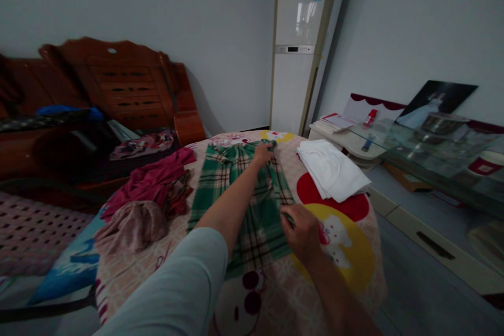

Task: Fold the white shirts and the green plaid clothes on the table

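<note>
A green plaid garment (pixel 212 184) with white and dark lines lies spread over the round table, its gathered end at the far side. My left hand (pixel 263 153) reaches across it and pinches the cloth near the far right corner. Closer to me, my right hand (pixel 301 231) grips the garment's right edge between thumb and fingers. My left forearm covers part of the plaid cloth. To the right of the garment lies a folded white cloth (pixel 333 168).
A patterned cloth (pixel 283 299) covers the table. Crumpled magenta (pixel 153 176) and dusty pink clothes (pixel 134 226) lie at its left. Beyond stand a wooden sofa (pixel 122 84) with clothes on it and a tall white cabinet-like unit (pixel 293 84). A glass-topped stand (pixel 425 152) is at right.
</note>
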### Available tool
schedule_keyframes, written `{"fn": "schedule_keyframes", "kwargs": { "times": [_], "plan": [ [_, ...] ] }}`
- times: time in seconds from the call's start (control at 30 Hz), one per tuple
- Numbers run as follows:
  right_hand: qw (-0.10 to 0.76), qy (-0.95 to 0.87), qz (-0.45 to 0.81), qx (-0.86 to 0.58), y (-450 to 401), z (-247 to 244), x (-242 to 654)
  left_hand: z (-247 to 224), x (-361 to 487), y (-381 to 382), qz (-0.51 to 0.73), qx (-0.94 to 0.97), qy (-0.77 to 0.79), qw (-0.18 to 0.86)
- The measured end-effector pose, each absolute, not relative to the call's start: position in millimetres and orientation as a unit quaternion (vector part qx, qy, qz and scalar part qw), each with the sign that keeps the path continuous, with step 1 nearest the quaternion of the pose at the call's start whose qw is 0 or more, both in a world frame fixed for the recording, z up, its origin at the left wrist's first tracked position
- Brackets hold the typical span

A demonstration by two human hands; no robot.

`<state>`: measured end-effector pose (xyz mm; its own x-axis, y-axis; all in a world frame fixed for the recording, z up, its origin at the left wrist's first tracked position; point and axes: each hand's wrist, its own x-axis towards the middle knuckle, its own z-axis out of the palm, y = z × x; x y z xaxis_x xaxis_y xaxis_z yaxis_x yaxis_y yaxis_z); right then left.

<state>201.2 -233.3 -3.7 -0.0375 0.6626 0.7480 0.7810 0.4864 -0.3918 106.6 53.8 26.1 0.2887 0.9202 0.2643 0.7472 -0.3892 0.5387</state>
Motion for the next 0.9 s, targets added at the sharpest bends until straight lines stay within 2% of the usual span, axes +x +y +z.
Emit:
{"fn": "schedule_keyframes", "kwargs": {
  "times": [0.17,0.3,0.4,0.6,0.8,0.9],
  "plan": [
    [0.360,-0.796,-0.012,-0.487,-239.5,-9.4,174.3,0.8,29.9,37.0,0.317,0.704,0.590,0.235],
    [0.294,-0.825,0.017,-0.482,-243.6,-16.4,163.9,-18.6,7.2,23.5,0.337,0.692,0.571,0.286],
    [0.299,-0.825,0.014,-0.479,-243.8,-19.5,163.1,-20.8,11.2,20.8,0.343,0.710,0.539,0.295],
    [0.388,-0.809,0.032,-0.439,-245.1,-17.0,159.6,-15.3,18.5,20.4,0.333,0.715,0.552,0.272],
    [0.307,-0.847,0.062,-0.429,-249.8,-18.7,145.6,-11.2,20.3,18.3,0.271,0.760,0.554,0.206],
    [0.346,-0.837,0.124,-0.405,-249.3,-14.8,144.4,-10.3,22.2,16.1,0.254,0.767,0.562,0.176]
  ]
}}
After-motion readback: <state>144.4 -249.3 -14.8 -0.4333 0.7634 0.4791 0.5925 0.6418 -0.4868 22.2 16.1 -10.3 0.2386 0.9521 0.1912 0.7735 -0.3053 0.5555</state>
